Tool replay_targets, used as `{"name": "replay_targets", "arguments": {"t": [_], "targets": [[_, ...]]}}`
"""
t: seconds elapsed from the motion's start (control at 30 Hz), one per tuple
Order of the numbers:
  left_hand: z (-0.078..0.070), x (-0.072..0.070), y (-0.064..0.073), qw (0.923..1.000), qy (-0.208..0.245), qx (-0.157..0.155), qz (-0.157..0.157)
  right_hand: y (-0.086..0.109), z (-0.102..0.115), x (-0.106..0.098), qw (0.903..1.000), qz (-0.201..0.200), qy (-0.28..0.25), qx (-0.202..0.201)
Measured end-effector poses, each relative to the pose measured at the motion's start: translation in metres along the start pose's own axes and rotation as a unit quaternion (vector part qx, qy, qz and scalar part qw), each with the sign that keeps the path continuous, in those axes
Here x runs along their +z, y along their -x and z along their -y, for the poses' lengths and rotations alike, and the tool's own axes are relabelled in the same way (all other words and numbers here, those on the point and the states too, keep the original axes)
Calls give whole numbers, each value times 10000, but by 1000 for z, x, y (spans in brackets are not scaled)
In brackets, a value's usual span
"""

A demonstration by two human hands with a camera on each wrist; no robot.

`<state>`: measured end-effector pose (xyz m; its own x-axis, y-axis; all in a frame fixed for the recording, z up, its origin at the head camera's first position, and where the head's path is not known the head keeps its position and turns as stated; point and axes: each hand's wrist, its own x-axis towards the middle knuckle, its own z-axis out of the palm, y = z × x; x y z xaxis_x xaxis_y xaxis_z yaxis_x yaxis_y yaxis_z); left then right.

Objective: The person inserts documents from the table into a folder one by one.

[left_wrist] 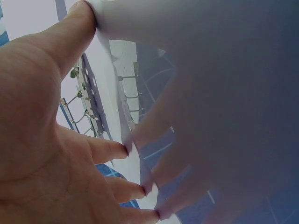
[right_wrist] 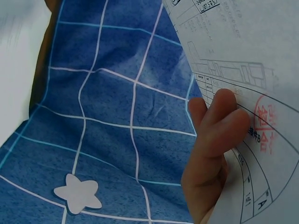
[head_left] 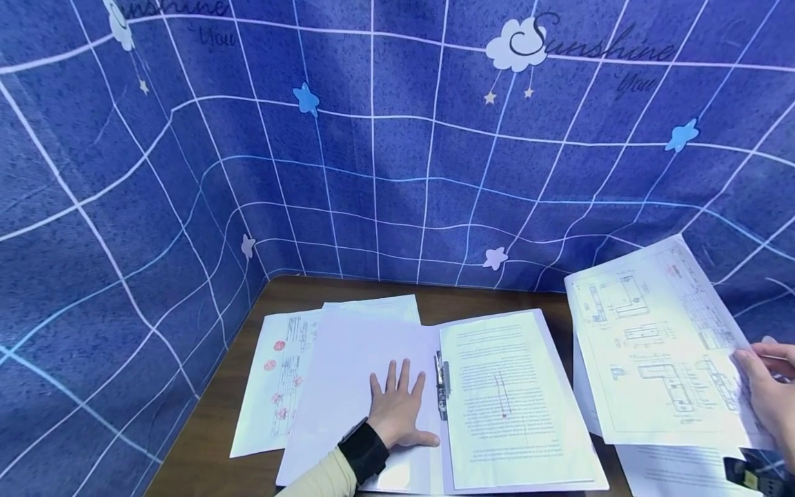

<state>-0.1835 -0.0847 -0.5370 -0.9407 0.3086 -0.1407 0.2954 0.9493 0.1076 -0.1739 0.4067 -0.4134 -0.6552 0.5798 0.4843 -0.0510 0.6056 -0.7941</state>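
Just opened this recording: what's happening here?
A person is working with papers at a brown wooden table. The left hand is spread, fingertips resting on the inside cover of an open pale-lilac folder, whose silver metal clip lies beside printed white pages. The right hand grips the edge of a white sheet of technical drawings, above another printed paper. Loose white sheets with red stamps lie partly under the folder's left side.

Glossy folder point(head_left: 344, 373); metal clip point(head_left: 442, 386)
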Motion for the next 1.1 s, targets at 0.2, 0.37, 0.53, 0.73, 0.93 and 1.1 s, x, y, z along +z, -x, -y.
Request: {"name": "replay_targets", "arguments": {"t": [0.2, 0.37, 0.53, 0.73, 0.93, 1.1], "targets": [[1, 1, -1, 10000, 37, -7, 66, 6, 1, 4, 9994, 178, 90, -270], [-2, 1, -1, 10000, 25, 30, 50, 13, 5, 8, 9984, 523, 65, 189], [-3, 1, 0, 10000, -55, -10, -20, 24, 13, 16, 9911, 934, 886, 350], [-6, -1, -1, 9999, -112, -63, 25, 35, 20, 30, 9752, 1181, 1873, 41], [-8, -4, -1, 9997, -154, -124, 131, 54, 18, 49, 9811, 1293, 1427, -183], [-7, -5, 0, 9997, -135, -116, 144, 72, 17, 65, 9801, 1545, 1222, -267]]}}
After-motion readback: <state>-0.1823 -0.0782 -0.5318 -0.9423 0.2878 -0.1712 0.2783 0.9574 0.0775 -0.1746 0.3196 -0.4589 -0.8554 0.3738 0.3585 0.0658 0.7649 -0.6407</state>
